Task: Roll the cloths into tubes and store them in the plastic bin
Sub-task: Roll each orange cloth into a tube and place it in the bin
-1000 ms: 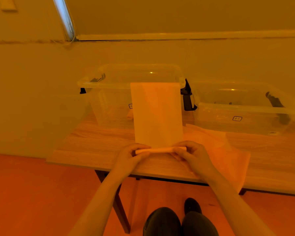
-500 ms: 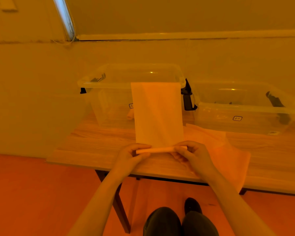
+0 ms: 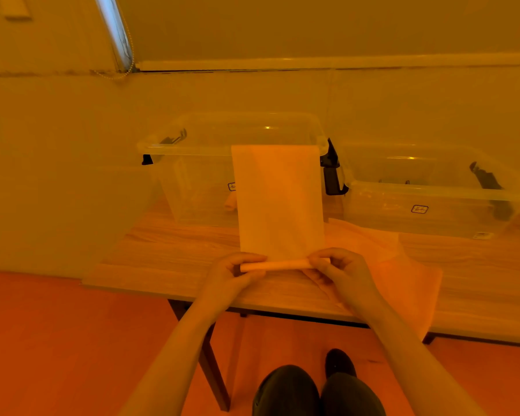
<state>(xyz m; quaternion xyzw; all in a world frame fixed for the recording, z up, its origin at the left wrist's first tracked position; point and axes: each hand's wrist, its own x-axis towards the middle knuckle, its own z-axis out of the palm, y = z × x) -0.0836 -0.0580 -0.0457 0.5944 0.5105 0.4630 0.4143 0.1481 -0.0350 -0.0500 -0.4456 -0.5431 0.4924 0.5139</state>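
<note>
A pale cloth point(image 3: 278, 199) lies stretched from the table up over the front rim of the left clear plastic bin point(image 3: 198, 145). Its near end is rolled into a thin tube point(image 3: 273, 264). My left hand point(image 3: 233, 274) pinches the tube's left end and my right hand point(image 3: 341, 271) pinches its right end. Inside the left bin, a small rolled cloth point(image 3: 230, 202) shows through the wall beside the hanging cloth.
A second clear bin point(image 3: 427, 193) stands to the right on the wooden table point(image 3: 162, 265). More orange cloth point(image 3: 403, 265) lies spread under my right hand and hangs over the table's front edge. Black latches stick out between the bins. My knees are below the table edge.
The rolled tube has grown slightly and the flat part of the cloth has shortened a little. Both hands stay at the tube's ends.
</note>
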